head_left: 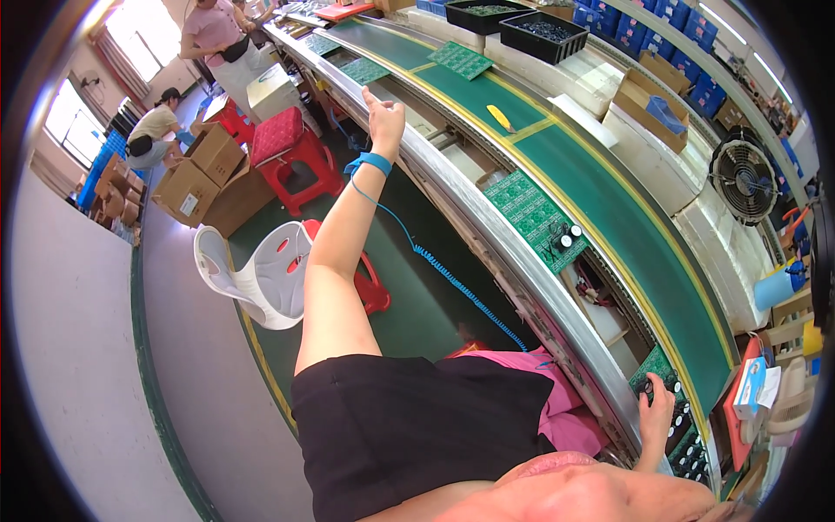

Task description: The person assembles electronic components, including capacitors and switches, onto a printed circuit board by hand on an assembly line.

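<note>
Here the left hand is raised with fingers loosely spread, holding nothing, above the conveyor's metal rail, while the right hand presses its fingers onto a green circuit board beside the belt.

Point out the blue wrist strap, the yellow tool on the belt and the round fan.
blue wrist strap [369, 162], head view, band on the raised wrist.
yellow tool [499, 118], head view, middle of its handle.
round fan [744, 181], head view, grille centre.
</note>
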`<state>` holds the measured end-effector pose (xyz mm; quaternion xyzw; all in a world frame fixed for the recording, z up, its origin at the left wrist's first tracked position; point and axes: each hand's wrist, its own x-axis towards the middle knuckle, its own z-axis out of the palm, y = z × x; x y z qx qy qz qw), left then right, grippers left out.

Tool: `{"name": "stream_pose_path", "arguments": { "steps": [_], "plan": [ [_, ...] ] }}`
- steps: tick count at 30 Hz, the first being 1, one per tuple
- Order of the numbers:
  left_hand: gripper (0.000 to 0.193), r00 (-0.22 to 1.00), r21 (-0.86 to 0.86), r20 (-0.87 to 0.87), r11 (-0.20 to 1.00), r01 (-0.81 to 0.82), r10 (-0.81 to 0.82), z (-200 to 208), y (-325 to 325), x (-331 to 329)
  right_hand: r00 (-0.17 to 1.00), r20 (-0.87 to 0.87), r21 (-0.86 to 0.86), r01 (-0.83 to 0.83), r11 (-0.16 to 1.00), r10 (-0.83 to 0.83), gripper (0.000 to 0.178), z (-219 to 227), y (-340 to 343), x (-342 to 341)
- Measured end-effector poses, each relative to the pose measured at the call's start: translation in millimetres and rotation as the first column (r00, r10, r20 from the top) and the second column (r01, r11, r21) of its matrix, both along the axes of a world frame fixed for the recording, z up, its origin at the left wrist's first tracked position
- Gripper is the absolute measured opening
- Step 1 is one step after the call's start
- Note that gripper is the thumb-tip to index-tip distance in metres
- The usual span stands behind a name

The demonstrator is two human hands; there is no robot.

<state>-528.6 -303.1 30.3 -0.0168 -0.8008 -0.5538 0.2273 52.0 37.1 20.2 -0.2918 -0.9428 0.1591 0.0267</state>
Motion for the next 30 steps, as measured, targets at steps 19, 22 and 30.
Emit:
{"name": "stream_pose_path", "arguments": {
  "steps": [19,22,30],
  "plan": [
    [0.093,0.996,-0.072,0.037,0.994,-0.078,0.081,11.7,2.2,-33.9,0.998,-0.051,-0.020,0.036,0.999,-0.037,0.040,-2.6,-2.2,2.3],
    [0.091,0.996,-0.044,0.073,0.998,-0.053,0.056,8.2,-2.7,-37.4,0.998,-0.065,-0.006,0.013,1.000,-0.013,0.040,-4.3,-1.1,3.7],
    [0.083,0.997,-0.171,-0.022,0.983,0.071,-0.076,-18.3,21.5,-31.0,0.996,-0.075,0.009,0.047,0.999,-0.046,0.039,-10.4,-0.3,8.6]
  ]
}}
